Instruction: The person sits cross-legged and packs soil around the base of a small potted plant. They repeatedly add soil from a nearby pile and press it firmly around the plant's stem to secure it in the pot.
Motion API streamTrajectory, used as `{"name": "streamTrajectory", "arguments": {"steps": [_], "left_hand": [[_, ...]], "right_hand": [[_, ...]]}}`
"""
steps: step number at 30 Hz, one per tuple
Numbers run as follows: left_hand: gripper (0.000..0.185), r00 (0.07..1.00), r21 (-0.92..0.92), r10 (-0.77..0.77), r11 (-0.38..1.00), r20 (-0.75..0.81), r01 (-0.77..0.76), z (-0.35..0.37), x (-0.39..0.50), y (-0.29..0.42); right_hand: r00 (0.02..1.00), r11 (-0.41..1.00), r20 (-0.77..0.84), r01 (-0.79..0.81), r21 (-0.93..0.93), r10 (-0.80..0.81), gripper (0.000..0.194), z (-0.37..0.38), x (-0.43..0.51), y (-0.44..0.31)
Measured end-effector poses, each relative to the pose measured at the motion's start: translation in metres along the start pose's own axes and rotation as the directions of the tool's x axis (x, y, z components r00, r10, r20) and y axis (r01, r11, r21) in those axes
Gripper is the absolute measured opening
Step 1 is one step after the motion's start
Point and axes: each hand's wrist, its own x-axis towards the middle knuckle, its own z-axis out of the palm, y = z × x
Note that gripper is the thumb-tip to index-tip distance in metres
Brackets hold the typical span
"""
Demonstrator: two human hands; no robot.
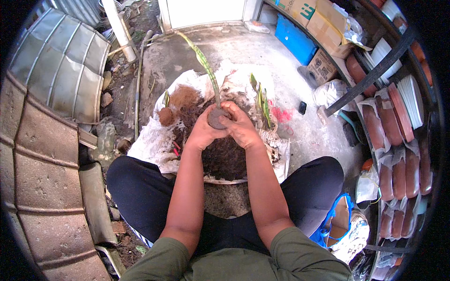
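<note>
My left hand [204, 129] and my right hand [243, 127] are cupped around a grey-brown ball of soil [215, 118]. A single long variegated snake plant leaf [204, 63] rises from the ball and leans away to the left. My right thumb presses on the ball's top. Below my hands lies dark loose potting soil [225, 159] on a white woven sack [151, 140]. To the left are a heap of brown coconut fibre [184, 96] and a round brown fibre ball [166, 116]. More snake plant leaves [262, 103] lie to the right.
Something with red handles [176, 149] lies left of the soil. A small black object [302, 108] rests on the concrete floor [299, 140]. Shelves of brown plastic planters [390, 116] line the right side, near a blue bag [337, 221]. Roof tiles [49, 182] stand left.
</note>
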Motion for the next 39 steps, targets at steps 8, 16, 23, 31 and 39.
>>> {"name": "streamTrajectory", "arguments": {"steps": [8,16,23,31,39], "left_hand": [[0.073,0.999,0.037,0.047,0.998,-0.014,-0.047,-0.001,0.004,-0.006],[0.078,0.994,0.067,0.108,0.992,0.021,-0.109,0.006,0.005,-0.013],[0.080,0.988,0.163,0.153,0.976,-0.029,-0.146,0.010,0.003,-0.006],[0.080,0.971,0.603,0.230,0.785,-0.067,-0.145,0.008,0.005,-0.020],[0.086,0.973,0.668,0.218,0.735,-0.075,-0.113,0.010,0.006,-0.020]], "right_hand": [[0.991,0.994,-0.103,0.073,-0.076,-0.081,0.046,0.020,0.001,0.005],[0.977,0.995,-0.188,0.101,-0.008,-0.101,0.047,0.027,0.003,0.005],[0.977,0.990,-0.164,-0.131,0.044,0.137,0.054,0.030,-0.005,-0.019],[0.931,0.802,0.039,-0.334,0.496,0.363,0.035,0.016,-0.006,-0.013],[0.934,0.877,-0.106,-0.275,0.394,0.340,0.041,0.016,0.002,0.012]]}}
